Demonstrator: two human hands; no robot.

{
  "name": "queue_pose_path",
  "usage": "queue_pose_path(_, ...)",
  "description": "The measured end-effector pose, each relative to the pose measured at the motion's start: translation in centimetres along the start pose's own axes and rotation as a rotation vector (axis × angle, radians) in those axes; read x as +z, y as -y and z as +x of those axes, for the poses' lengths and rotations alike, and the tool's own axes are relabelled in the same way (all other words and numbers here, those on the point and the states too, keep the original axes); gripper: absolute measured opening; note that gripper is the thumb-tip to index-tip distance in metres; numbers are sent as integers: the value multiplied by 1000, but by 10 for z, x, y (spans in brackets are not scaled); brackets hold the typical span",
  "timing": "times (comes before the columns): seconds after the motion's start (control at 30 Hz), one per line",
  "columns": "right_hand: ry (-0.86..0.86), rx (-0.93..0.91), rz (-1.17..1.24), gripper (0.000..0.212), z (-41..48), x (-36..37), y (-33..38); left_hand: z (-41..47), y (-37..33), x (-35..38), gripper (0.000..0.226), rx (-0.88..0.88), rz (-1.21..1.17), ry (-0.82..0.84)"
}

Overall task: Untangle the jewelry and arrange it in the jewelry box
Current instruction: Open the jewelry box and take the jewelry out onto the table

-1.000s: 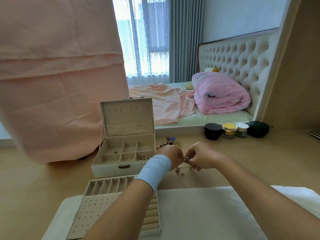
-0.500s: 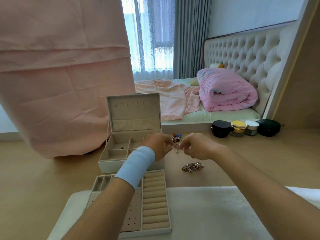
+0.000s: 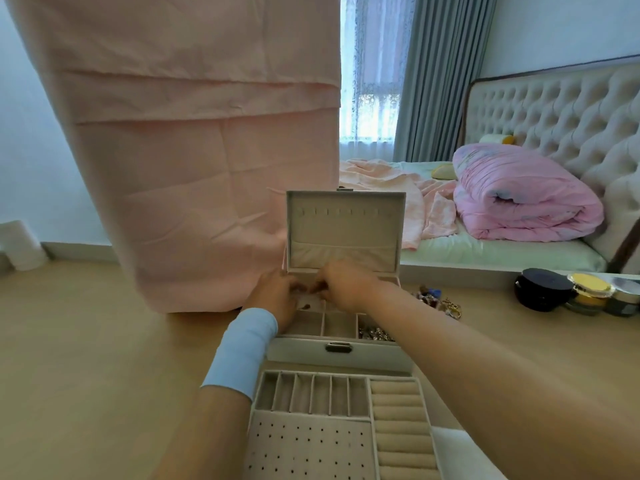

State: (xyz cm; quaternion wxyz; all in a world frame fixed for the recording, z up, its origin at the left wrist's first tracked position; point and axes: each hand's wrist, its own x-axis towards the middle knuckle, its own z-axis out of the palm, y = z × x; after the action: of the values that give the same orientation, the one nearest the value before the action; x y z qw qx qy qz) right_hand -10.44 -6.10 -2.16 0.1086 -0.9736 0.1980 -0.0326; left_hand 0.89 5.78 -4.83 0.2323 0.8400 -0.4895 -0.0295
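The cream jewelry box [image 3: 341, 353] stands open on the floor with its lid [image 3: 346, 230] upright. Both hands are over its back compartments. My left hand [image 3: 277, 296], with a blue wristband below it, and my right hand [image 3: 341, 289] meet fingertip to fingertip and pinch a small dark piece of jewelry [image 3: 311, 289], blurred. Some jewelry [image 3: 375, 333] lies in the front right compartment. A tangled heap of jewelry [image 3: 438, 301] sits on the floor right of the box. The removed tray [image 3: 311, 441] with slots, ring rolls and earring holes lies in front of the box.
A pink cloth [image 3: 194, 150] hangs down behind and left of the box. Black and yellow-lidded jars [image 3: 585, 292] stand at the right by the low bed [image 3: 502, 251] with a rolled pink quilt. A white mat [image 3: 453, 445] lies under the tray's right side.
Both hands moved left from above the floor to over the box's back compartments, carrying the small piece. My view swung left and closer to the box.
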Motion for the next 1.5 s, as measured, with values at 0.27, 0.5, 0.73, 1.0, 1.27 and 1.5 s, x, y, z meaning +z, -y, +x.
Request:
queue_pose_path(0.27, 105, -59, -386, 23, 54, 20, 13, 10, 29, 0, 33, 42, -223, -119)
queue_pose_path(0.5, 85, -82, -451, 24, 64, 27, 13, 16, 33, 0, 24, 21, -293, -122)
queue_pose_path(0.73, -106, -63, 174, 6, 51, 10, -7, 12, 29, -6, 34, -9, -289, -88)
queue_pose_path(1.0, -182, 67, 916, 6, 12, -19, -1, 4, 2, -11, 37, -2, -748, 66)
queue_pose_path(1.27, -357, 160, 1360, 10, -37, -47, -18, 7, -37, -47, 9, 27, -525, 51)
queue_pose_path(1.5, -409, 230, 1141, 12, -111, -61, -65, -5, -125, -30, 11, 169, -496, 127)
